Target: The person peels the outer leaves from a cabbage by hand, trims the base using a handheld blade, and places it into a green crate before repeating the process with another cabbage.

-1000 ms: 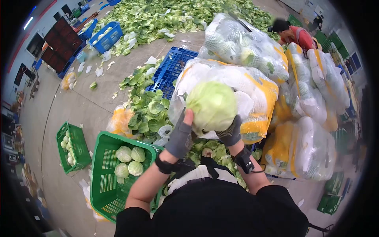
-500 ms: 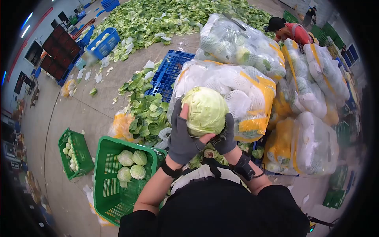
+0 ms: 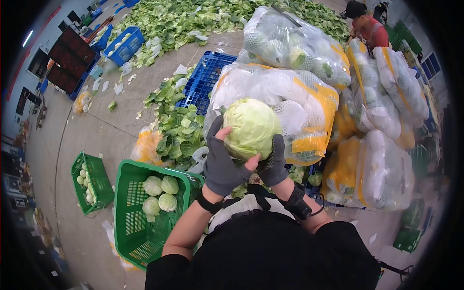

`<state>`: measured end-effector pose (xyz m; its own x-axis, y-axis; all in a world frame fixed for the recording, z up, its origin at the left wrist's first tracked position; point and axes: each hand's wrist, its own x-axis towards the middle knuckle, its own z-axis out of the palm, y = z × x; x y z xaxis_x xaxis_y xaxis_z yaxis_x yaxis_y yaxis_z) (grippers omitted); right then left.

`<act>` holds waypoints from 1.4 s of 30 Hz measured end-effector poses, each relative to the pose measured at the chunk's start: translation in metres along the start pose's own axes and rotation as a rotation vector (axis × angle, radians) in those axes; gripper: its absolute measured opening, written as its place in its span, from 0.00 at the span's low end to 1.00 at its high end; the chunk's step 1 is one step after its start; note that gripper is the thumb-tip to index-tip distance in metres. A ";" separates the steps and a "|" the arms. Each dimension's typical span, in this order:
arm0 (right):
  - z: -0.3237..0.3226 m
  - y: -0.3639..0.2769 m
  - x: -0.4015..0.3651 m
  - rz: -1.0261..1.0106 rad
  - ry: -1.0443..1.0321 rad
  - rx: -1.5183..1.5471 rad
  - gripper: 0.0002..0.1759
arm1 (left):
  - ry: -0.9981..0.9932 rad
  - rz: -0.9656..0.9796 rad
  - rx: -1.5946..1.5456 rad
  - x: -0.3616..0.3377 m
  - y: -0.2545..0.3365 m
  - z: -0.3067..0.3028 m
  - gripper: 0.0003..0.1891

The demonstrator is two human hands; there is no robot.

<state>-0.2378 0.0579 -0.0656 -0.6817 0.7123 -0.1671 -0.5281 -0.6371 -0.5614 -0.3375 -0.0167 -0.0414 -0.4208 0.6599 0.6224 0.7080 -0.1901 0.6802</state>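
Note:
A pale green cabbage (image 3: 251,128) is held up between both hands, in front of a clear bag of net-wrapped cabbages (image 3: 290,113). My left hand (image 3: 223,162), in a grey fingerless glove, grips it from the left and below. From the right, my right hand (image 3: 273,162) presses against it in a matching glove with a dotted palm. Bare thumbs show on the cabbage's lower side and left edge. To my left, a green crate (image 3: 126,193) holds several trimmed cabbages (image 3: 160,193).
More filled bags (image 3: 382,169) are stacked at the right, behind which a person in red (image 3: 379,35) stands. A blue pallet (image 3: 200,84) lies ahead beside loose leaves (image 3: 183,130). A smaller green crate (image 3: 99,181) sits at far left. Leaves (image 3: 193,19) cover the far floor.
The cabbage has turned slightly in my hands and sits a little higher and nearer. The person at the back right has straightened up somewhat.

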 end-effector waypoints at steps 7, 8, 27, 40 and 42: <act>-0.014 -0.007 -0.009 -0.036 -0.100 -0.056 0.47 | 0.103 -0.054 -0.026 -0.009 -0.016 0.003 0.25; -0.017 -0.009 -0.011 -0.052 -0.101 -0.149 0.48 | 0.105 -0.049 -0.025 -0.009 -0.015 0.003 0.25; -0.059 -0.041 -0.009 0.112 -0.239 -0.307 0.56 | -0.371 -0.351 -0.435 0.031 -0.005 -0.035 0.28; -0.036 -0.042 -0.008 0.072 -0.376 -0.427 0.60 | -0.139 -0.517 0.540 -0.008 -0.132 -0.055 0.22; -0.028 -0.051 -0.003 0.070 -0.455 -0.450 0.60 | -0.308 -0.888 -0.615 -0.009 -0.090 -0.056 0.36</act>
<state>-0.1945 0.0967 -0.0592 -0.9057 0.4144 0.0895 -0.2781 -0.4213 -0.8632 -0.4291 -0.0467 -0.0862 -0.4186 0.8754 -0.2420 -0.2093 0.1663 0.9636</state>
